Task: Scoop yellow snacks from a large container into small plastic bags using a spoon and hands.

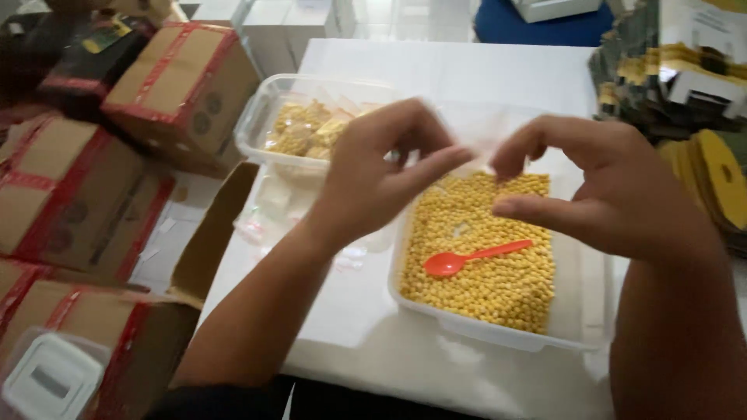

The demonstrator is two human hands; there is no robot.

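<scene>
My left hand (373, 175) and my right hand (607, 183) are raised over a clear plastic tub (498, 334) filled with small yellow beads. Both pinch the top of a small clear plastic bag (478, 136), which is blurred and hard to make out. A red plastic spoon (471, 258) lies on the yellow beads (498, 288) below my hands.
A second clear tub (261, 117) with filled yellow packets stands at the back left of the white table (366, 311). Empty clear bags (268, 206) lie beside it. Taped cardboard boxes (179, 85) are stacked at the left; printed flat cartons (685, 70) pile at the right.
</scene>
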